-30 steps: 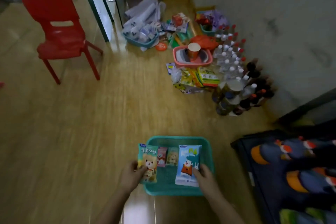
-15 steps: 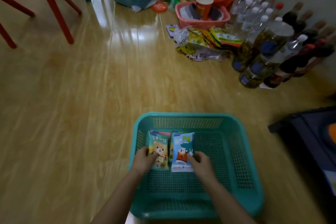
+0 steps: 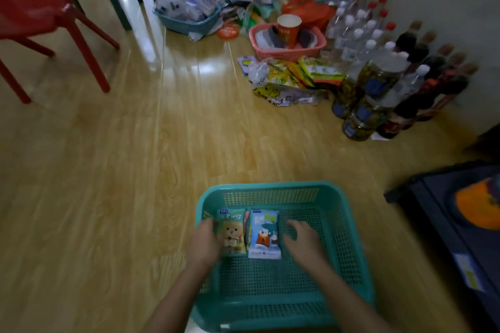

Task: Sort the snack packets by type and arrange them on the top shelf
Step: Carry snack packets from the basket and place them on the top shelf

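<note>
A teal plastic basket [image 3: 349, 227] stands on the wooden floor in front of me. Two snack packets lie side by side on its mesh bottom, a green one with a bear [image 3: 233, 230] and a blue one with a white animal [image 3: 263, 234]. A sliver of a pink packet [image 3: 246, 222] shows between them. My left hand [image 3: 204, 244] grips the left edge of the green packet. My right hand [image 3: 303, 242] hovers just right of the blue packet, fingers loosely curled and holding nothing.
A heap of yellow-green snack bags [image 3: 292, 78] lies ahead on the floor. Behind it are a pink basket [image 3: 286, 53] with an orange cup, rows of bottles [image 3: 362, 32] and jars [image 3: 359, 113]. A red chair [image 3: 40, 16] stands far left and a dark box [image 3: 454, 224] at right.
My right hand let go of the blue packet and moved off to the right. Both packets now lie on the basket's bottom, and my view has tilted up a little.
</note>
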Demonstrator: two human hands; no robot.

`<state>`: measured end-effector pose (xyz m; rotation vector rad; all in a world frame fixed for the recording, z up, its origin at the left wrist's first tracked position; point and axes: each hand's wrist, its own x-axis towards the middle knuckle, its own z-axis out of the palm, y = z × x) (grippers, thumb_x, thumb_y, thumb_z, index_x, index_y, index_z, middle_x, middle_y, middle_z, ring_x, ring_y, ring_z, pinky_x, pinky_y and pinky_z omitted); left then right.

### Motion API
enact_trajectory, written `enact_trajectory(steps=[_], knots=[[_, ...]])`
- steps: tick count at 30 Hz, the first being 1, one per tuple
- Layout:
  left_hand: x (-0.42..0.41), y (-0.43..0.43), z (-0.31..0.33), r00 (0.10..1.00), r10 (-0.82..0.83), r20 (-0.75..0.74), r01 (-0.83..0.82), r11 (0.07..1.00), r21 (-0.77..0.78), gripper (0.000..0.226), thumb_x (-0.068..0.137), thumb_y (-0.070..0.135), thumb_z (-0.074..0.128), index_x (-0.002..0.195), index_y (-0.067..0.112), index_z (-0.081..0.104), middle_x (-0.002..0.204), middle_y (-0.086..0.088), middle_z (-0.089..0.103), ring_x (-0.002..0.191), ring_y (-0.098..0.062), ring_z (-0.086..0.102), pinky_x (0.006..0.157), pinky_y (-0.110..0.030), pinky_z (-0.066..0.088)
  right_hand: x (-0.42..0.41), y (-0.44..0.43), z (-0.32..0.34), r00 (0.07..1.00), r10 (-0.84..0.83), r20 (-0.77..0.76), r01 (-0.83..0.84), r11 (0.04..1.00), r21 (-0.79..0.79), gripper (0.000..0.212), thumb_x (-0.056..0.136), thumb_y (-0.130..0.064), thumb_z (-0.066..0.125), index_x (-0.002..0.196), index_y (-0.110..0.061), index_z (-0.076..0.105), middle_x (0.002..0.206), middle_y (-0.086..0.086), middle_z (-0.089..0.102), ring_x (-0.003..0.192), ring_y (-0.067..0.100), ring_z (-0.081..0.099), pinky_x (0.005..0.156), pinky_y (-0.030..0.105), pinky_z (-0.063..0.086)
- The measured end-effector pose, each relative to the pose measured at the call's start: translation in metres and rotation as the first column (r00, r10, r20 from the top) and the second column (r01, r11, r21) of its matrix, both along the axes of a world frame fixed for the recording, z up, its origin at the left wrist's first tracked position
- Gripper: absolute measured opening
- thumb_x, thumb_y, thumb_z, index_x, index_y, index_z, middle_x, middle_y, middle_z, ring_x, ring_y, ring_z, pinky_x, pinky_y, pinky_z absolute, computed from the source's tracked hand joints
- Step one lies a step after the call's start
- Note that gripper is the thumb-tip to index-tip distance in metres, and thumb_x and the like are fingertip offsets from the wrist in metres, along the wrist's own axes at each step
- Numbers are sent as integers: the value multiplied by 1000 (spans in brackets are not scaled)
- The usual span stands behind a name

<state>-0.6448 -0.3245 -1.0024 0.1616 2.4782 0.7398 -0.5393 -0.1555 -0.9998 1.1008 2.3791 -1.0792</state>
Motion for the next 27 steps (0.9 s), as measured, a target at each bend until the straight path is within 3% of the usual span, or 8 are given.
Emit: enact_trajectory(steps=[3, 7, 11, 15, 18, 22, 25, 27], knots=[[-6, -3, 118, 996, -23, -84, 22, 1000, -17, 23, 95, 22, 47, 111, 9, 57, 107, -4, 64, 91, -20, 61, 74, -32, 49, 10, 25, 115, 993, 64, -100, -56, 995, 84, 37, 92, -21, 51, 129, -17, 52, 134, 2, 51, 124, 20, 46, 101, 34, 41], [-14, 1, 314, 953, -163, -257, 165, 986, -11, 19, 94, 22, 50, 103, 12, 63, 98, -3, 67, 77, -14, 58, 64, -27, 45, 42, 62, 314, 975, 21, -220, 15, 987, 160, 29, 93, -21, 50, 122, -18, 58, 125, 1, 57, 116, 18, 52, 93, 30, 41], [-2, 4, 510, 902, -222, -370, 238, 971, -1, 15, 91, 25, 54, 96, 15, 65, 88, -4, 68, 75, -19, 61, 67, -34, 51, 107, 93, 515, 950, -31, -312, 124, 951, 283, 30, 95, -14, 47, 121, -19, 58, 125, -1, 58, 115, 18, 53, 93, 30, 43], [26, 14, 668, 833, -312, -457, 348, 937, -7, 13, 91, 28, 54, 92, 18, 63, 81, -1, 68, 73, -21, 63, 64, -34, 51, 184, 93, 677, 926, -111, -360, 250, 895, 369, 30, 96, -20, 44, 124, -24, 56, 125, -5, 56, 115, 16, 52, 93, 33, 46], [52, 24, 748, 745, -396, -537, 457, 889, -22, 10, 90, 30, 54, 90, 23, 61, 77, 4, 66, 70, -20, 63, 60, -32, 50, 240, 72, 758, 913, -154, -377, 312, 860, 403, 30, 96, -24, 44, 124, -27, 54, 120, -13, 54, 116, 13, 51, 91, 32, 46], [91, 39, 812, 638, -494, -591, 616, 788, 7, 8, 90, 32, 54, 89, 25, 59, 75, 5, 65, 70, -21, 64, 61, -34, 51, 307, 26, 817, 874, -273, -402, 447, 778, 441, 32, 95, -27, 46, 126, -29, 52, 118, -17, 49, 119, 12, 48, 88, 26, 40], [126, 58, 839, 516, -539, -666, 746, 665, 40, 9, 88, 30, 56, 86, 22, 59, 74, 1, 66, 68, -22, 64, 59, -38, 52, 355, -13, 840, 817, -380, -434, 566, 670, 481, 33, 93, -28, 48, 126, -28, 52, 122, -12, 52, 119, 14, 49, 85, 27, 41], [170, 74, 863, 377, -597, -708, 862, 507, 32, 11, 88, 29, 57, 87, 18, 61, 77, -1, 67, 70, -24, 64, 59, -39, 52, 406, -55, 853, 740, -498, -451, 672, 533, 514, 34, 93, -30, 49, 126, -27, 52, 125, -10, 54, 118, 14, 50, 84, 27, 42]])
